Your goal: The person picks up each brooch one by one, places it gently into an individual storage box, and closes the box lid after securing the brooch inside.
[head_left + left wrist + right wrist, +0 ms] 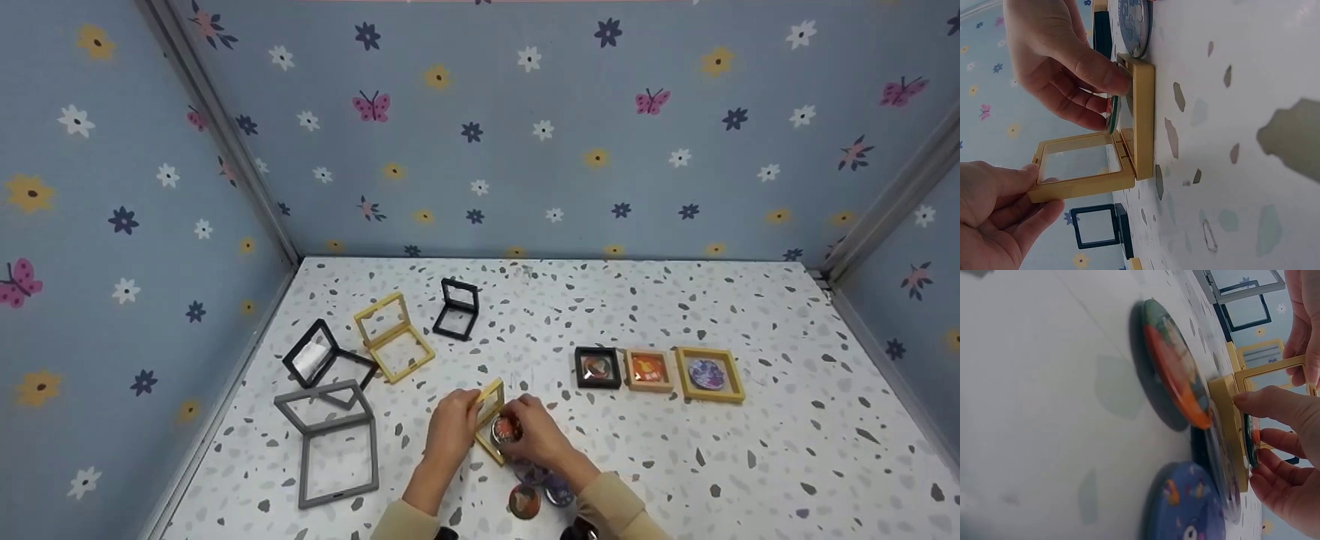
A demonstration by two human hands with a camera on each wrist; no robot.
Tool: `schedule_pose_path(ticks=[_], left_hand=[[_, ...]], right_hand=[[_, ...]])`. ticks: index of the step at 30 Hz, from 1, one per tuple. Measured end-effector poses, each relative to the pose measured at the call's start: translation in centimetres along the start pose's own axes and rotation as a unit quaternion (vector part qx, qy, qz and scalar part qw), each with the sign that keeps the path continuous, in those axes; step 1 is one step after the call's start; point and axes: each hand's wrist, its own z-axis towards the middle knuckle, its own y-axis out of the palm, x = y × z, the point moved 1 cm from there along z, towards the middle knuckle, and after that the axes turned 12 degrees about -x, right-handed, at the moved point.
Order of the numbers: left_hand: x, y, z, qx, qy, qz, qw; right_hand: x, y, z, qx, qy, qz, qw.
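Note:
My left hand (pixel 452 424) pinches the raised lid of a small yellow hinged display frame (pixel 1144 118), thumb on one side and fingers on the other. The frame's base lies on the table with its clear window facing up. Between the thumb and fingers of my right hand (pixel 538 433) is a round badge (pixel 505 429) with a reddish picture and green edge, held right over the base. In the right wrist view, the right thumb (pixel 1266 404) reaches to the frame's edge. Close by that hand lie an orange-and-green badge (pixel 524 501) and purple-blue badges (pixel 559 491).
To the left stand opened frames: a large grey one (pixel 302 465), a black one (pixel 324 367), a yellow one (pixel 416 365) and a small black one (pixel 455 335). On the right, a black frame (pixel 598 384), an orange frame (pixel 649 387) and a yellow frame (pixel 739 382) hold badges.

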Motion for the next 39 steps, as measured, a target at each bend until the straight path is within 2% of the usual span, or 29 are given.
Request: schedule_pose_path(ticks=[8, 17, 24, 29, 39], left_hand=[[0.0, 0.0, 0.1, -0.004, -0.002, -0.002, 1.0], [-0.3, 0.2, 0.0, 0.023, 0.033, 0.001, 0.9992], [-0.2, 0.1, 0.1, 0.012, 0.019, 0.0, 0.9998], [-0.1, 0.1, 0.1, 0.001, 0.006, -0.004, 1.0], [-0.1, 0.1, 0.0, 0.011, 0.016, -0.001, 0.9998]], right_hand=[[0.0, 0.2, 0.4, -0.001, 0.018, 0.006, 0.9998], [0.1, 0.4, 0.5, -0.005, 0.025, 0.013, 0.9996], [0.4, 0.5, 0.5, -0.009, 0.028, 0.017, 0.9994], [0.6, 0.2, 0.4, -0.017, 0.015, 0.032, 0.9992], [1.3, -0.2, -0.3, -0.011, 0.0, 0.045, 0.9989]])
